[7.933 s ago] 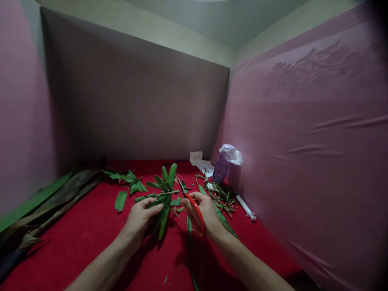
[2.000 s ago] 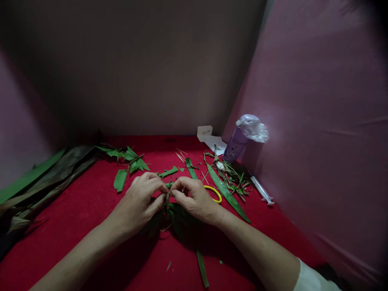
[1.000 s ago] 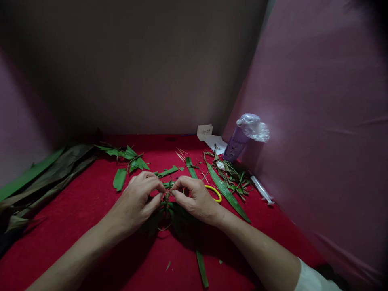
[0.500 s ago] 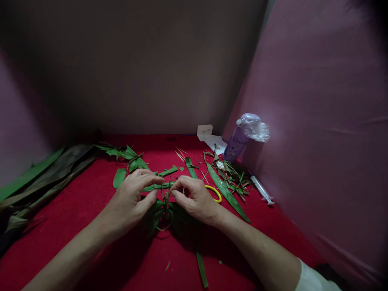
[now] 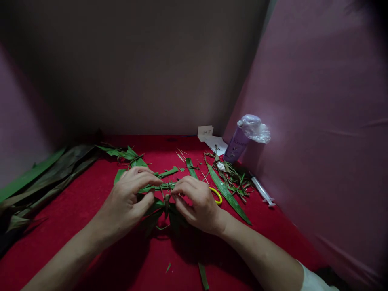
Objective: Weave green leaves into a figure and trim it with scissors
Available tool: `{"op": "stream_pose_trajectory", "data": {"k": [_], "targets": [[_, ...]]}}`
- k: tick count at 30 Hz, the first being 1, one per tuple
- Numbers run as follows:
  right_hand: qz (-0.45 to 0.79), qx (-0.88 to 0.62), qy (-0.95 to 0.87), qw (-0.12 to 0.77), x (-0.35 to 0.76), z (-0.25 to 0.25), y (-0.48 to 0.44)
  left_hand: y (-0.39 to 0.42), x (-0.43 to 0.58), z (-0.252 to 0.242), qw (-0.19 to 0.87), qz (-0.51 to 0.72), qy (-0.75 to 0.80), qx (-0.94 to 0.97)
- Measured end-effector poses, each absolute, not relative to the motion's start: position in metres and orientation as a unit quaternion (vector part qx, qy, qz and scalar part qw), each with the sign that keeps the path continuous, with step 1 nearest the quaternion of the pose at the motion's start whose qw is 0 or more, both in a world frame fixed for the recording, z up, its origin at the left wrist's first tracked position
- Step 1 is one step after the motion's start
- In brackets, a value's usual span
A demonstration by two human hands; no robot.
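Note:
Between my hands is a small leaf-and-twig figure (image 5: 166, 207), with a brown stem-like middle and dark green leaf blades spreading to both sides. My left hand (image 5: 131, 194) is curled at its upper left, thumb and fingers bent in towards the top. From the right, my right hand (image 5: 197, 202) pinches close to the top of the stem, thumb and index finger nearly together. The fingers cover part of the figure, and a thin curved strand shows below it. Just beyond the fingertips lie green leaf strips (image 5: 166, 173).
Right of my right hand are a yellow ring-shaped handle (image 5: 217, 195), a long green leaf (image 5: 228, 196), a heap of dry stems (image 5: 232, 178) and a syringe (image 5: 262, 190). A purple bottle (image 5: 236, 144) stands behind, near white paper (image 5: 216, 143). Large leaves (image 5: 48, 173) lie left on red cloth (image 5: 69, 218).
Both hands stay around the figure. The left thumb and the right fingers have shifted slightly, and the figure's leaf blades sit a little differently. The view has moved very slightly.

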State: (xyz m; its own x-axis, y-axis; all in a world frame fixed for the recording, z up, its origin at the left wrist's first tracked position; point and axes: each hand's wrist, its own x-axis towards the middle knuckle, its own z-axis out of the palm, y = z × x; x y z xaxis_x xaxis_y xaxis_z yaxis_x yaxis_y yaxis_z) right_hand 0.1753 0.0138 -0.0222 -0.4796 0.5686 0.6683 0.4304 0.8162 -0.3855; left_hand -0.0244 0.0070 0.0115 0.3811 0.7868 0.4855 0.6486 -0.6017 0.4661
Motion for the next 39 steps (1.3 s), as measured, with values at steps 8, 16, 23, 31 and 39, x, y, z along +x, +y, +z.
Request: {"op": "stream_pose_trajectory", "data": {"k": [8,16,23,31,39], "targets": [[0.023,-0.274,-0.864,0.423,0.176,-0.022,0.012,0.0,-0.022,0.022,0.078,0.325,0.41,0.849],[0.023,-0.279,-0.861,0.425,0.176,-0.022,0.012,0.0,-0.018,0.018,0.023,0.264,0.396,0.88],[0.038,-0.285,-0.863,0.417,0.175,-0.024,0.012,0.001,-0.015,0.015,0.017,0.262,0.395,0.88],[0.059,-0.301,-0.859,0.41,0.175,-0.025,0.012,-0.003,-0.016,0.02,0.067,0.336,0.386,0.856],[0.142,-0.389,-0.804,0.426,0.173,-0.034,0.031,0.014,-0.029,0.01,0.146,0.475,0.552,0.67]]}}
